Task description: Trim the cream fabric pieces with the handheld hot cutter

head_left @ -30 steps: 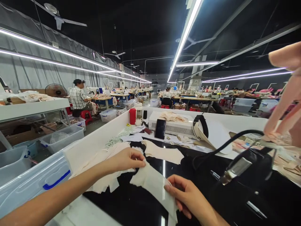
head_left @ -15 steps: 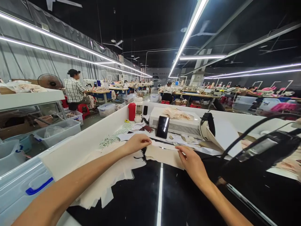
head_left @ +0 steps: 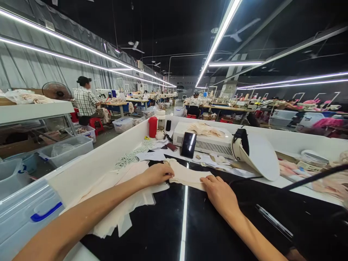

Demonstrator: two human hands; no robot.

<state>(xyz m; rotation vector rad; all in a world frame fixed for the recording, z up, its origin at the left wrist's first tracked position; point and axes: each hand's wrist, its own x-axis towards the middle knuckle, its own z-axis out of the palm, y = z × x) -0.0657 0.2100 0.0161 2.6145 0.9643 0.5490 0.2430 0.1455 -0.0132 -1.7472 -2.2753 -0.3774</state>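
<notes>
A cream fabric piece (head_left: 189, 174) lies across the black tabletop (head_left: 206, 224), slightly rumpled at its left end. My left hand (head_left: 159, 174) pinches its left edge between thumb and fingers. At the right end, my right hand (head_left: 220, 192) has thumb and fingertips closed on the fabric's edge. Beneath and beside my left forearm, a fanned stack of pale fabric pieces (head_left: 136, 206) is spread out, partly hidden by the arm.
Behind the fabric stand a phone (head_left: 188, 145), a white slotted box (head_left: 203, 139) with fabric on top, and a red bottle (head_left: 152, 127). A white curved shade (head_left: 261, 156) and a black cable (head_left: 315, 177) are at right. Low white walls (head_left: 108, 156) edge the table.
Both hands have come down a little onto the fabric's edges, and the fabric has shifted. The blurred black object at right has mostly left view, uncovering the white shade and a jar.
</notes>
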